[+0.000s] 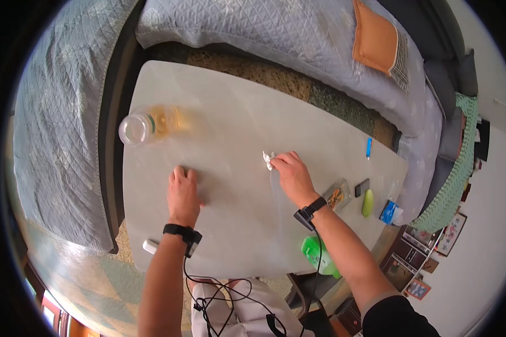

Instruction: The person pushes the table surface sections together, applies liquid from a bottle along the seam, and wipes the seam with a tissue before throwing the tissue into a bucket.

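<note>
My right hand (293, 177) is over the middle of the table, its thumb and fingers pinched on a crumpled white tissue (267, 160). A faint, shiny streak runs from the tissue toward the near edge of the tabletop (236, 135). To the left, my left hand (184, 194) rests on the table with its fingers bent down and the thumb apart; nothing shows in it. Beyond the left hand lies a clear container (162, 121) with yellowish liquid. Both wrists wear black straps with small devices and cables.
Right of my right hand are a glass ashtray (337, 195) with butts, a small dark box (362, 187), a green cucumber-like vegetable (367, 203), a blue tissue pack (388, 212) and a blue lighter (369, 147). Green packaging (315, 250) lies under my right forearm. Sofas (253, 25) border the table.
</note>
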`<move>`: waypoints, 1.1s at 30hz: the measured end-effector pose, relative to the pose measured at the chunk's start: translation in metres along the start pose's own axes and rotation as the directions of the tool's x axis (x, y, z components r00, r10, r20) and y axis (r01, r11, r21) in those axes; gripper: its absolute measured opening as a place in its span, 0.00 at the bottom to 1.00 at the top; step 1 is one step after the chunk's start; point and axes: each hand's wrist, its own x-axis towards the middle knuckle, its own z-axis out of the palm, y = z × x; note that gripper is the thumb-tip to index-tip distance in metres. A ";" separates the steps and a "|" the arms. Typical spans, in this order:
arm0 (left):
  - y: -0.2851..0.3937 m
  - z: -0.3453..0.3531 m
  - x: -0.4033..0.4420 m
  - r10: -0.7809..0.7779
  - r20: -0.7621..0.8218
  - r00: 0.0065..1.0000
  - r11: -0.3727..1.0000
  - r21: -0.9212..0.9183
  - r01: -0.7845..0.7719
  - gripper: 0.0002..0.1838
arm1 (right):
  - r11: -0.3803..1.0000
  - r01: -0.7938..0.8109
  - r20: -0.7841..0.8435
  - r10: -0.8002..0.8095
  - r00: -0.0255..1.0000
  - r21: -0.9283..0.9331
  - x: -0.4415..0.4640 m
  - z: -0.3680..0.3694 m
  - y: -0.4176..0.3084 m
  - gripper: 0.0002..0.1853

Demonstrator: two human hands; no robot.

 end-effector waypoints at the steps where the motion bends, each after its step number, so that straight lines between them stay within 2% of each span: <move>1: 0.000 -0.001 0.002 -0.006 0.000 1.000 1.000 -0.007 0.006 0.39 | 1.000 0.002 0.014 -0.002 1.000 0.000 -0.006 0.001 -0.001 0.13; 8: 0.003 -0.001 0.001 -0.027 0.003 1.000 1.000 0.014 0.027 0.38 | 0.998 -0.058 0.076 0.059 0.995 -0.011 -0.071 0.019 -0.006 0.11; 10: 0.003 0.001 0.000 -0.021 -0.002 1.000 1.000 0.006 0.021 0.38 | 0.998 -0.057 0.081 0.054 0.995 0.029 -0.098 0.028 -0.009 0.07; 15: 0.003 0.007 -0.009 -0.001 -0.036 0.999 1.000 0.016 0.002 0.36 | 0.994 -0.113 0.138 0.111 0.984 0.009 -0.182 0.044 -0.023 0.05; 17: 0.001 0.013 -0.018 0.043 -0.107 0.993 0.998 0.054 -0.038 0.32 | 0.988 -0.147 0.277 0.154 0.948 -0.047 -0.217 0.048 -0.028 0.04; 18: 0.002 0.014 -0.023 0.056 -0.110 0.992 0.997 0.058 -0.049 0.32 | 0.990 -0.142 0.302 0.137 0.943 -0.006 -0.227 0.048 -0.031 0.04; 20: 0.001 0.015 -0.037 0.127 -0.130 0.983 0.989 0.091 -0.116 0.24 | 0.975 -0.216 0.238 0.199 0.951 0.047 -0.234 0.038 -0.034 0.05; 21: 0.001 0.016 -0.043 0.136 -0.130 0.982 0.987 0.098 -0.123 0.24 | 0.954 -0.280 0.189 0.257 0.948 0.106 -0.231 0.028 -0.041 0.07; 22: 0.001 0.017 -0.051 0.187 -0.130 0.974 0.979 0.108 -0.173 0.21 | 0.948 -0.285 0.071 0.278 0.958 0.138 -0.220 0.019 -0.039 0.09; 24: 0.007 0.011 -0.070 0.254 -0.127 0.959 0.966 0.074 -0.246 0.15 | 0.948 -0.296 -0.050 0.303 0.952 0.113 -0.183 -0.001 -0.029 0.12; 26: 0.007 0.015 -0.090 0.299 -0.117 0.947 0.954 0.041 -0.297 0.15 | 0.957 -0.282 -0.203 0.291 0.935 0.073 -0.145 -0.010 -0.015 0.12; 29: 0.007 0.019 -0.129 0.389 -0.070 0.918 0.916 -0.073 -0.394 0.16 | 0.954 -0.291 -0.265 0.300 0.916 0.074 -0.111 -0.002 0.011 0.10; 31: 0.007 0.022 -0.154 0.440 -0.022 0.898 0.888 -0.141 -0.438 0.15 | 0.968 -0.227 -0.187 0.243 0.952 0.102 -0.106 0.013 0.021 0.06; 33: 0.002 0.030 -0.178 0.457 0.028 0.889 0.874 -0.196 -0.444 0.15 | 0.964 -0.237 -0.171 0.255 0.952 0.117 -0.122 0.029 0.013 0.08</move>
